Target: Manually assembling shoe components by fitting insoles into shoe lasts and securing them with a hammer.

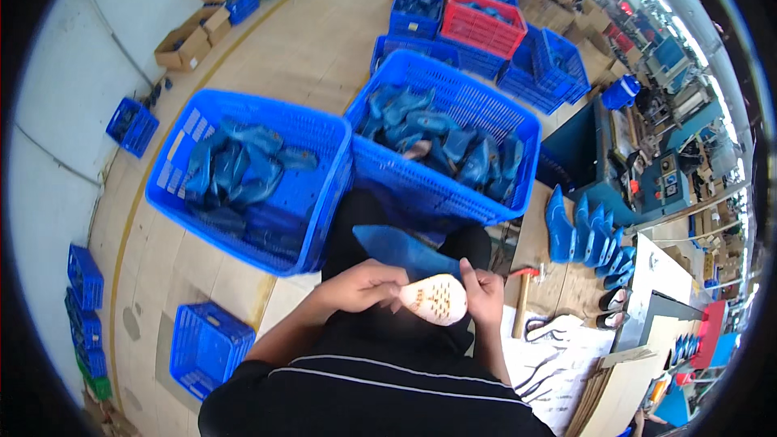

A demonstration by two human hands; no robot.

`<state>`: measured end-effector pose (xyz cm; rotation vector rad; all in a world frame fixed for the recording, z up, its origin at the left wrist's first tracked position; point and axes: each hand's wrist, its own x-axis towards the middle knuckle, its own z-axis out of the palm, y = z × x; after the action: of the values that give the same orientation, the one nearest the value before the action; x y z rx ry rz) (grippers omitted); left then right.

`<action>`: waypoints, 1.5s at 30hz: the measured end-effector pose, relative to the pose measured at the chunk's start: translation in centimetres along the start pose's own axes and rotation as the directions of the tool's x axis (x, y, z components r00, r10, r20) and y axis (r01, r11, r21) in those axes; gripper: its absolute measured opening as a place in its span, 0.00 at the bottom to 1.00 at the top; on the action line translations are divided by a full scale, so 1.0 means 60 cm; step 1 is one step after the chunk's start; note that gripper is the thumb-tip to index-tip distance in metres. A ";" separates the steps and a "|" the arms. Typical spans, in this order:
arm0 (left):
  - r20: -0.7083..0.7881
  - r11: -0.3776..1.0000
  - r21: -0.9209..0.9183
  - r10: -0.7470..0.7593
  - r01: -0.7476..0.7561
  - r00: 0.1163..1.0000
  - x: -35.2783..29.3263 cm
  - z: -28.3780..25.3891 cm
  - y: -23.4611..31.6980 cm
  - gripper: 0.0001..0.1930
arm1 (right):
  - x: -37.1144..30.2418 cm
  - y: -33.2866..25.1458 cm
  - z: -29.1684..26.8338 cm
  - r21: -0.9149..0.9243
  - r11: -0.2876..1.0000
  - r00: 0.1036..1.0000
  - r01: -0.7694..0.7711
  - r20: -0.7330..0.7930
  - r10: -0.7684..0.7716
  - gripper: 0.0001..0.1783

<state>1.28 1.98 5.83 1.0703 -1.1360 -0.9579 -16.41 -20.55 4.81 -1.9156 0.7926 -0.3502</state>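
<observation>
Over my lap I hold a blue pointed shoe last (405,249) together with a pale insole piece (439,301) that has rows of small orange-brown marks. My left hand (368,286) is closed on the narrow end of the insole piece, its fingertips partly hidden. Closed around the right end of the last is my right hand (484,290), its thumb up and its fingers beside the insole's broad end. Whether the insole piece is fixed to the last or only held against it, I cannot tell.
Before my knees stand two blue baskets, a left one (247,105) and a right one (453,69), both holding blue shoe lasts. At right, several lasts (560,226) line a bench with a red-headed hammer (522,303). A smaller blue crate (212,348) sits on the floor at left.
</observation>
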 end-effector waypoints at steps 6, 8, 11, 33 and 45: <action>0.025 0.980 -0.195 -0.042 0.046 0.999 -0.060 -0.011 -0.015 0.16 | 0.000 -0.031 0.020 -0.091 0.995 0.979 -0.029 0.200 0.047 0.34; -0.021 0.943 -0.319 -0.105 0.093 0.994 -0.083 -0.011 -0.023 0.19 | -0.003 -0.037 0.033 -0.075 0.997 0.974 0.000 0.227 0.017 0.36; -0.338 0.732 -0.608 0.112 -0.307 0.935 -0.103 0.010 -0.062 0.14 | -0.002 -0.050 0.049 -0.053 0.994 0.980 -0.090 0.174 0.098 0.37; -0.668 0.818 -0.571 -0.415 -0.068 0.618 -0.056 0.007 -0.132 0.27 | 0.016 -0.040 0.006 -0.552 0.672 0.869 0.494 0.336 -0.363 0.34; -0.676 0.835 -0.549 -0.426 -0.025 0.601 -0.051 0.002 -0.130 0.26 | 0.007 0.023 -0.044 -0.397 0.797 0.871 0.455 0.387 -0.304 0.35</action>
<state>0.24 3.11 -2.39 1.0128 0.0103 -0.7603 -18.06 -23.08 4.76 -2.5339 0.2799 -0.0915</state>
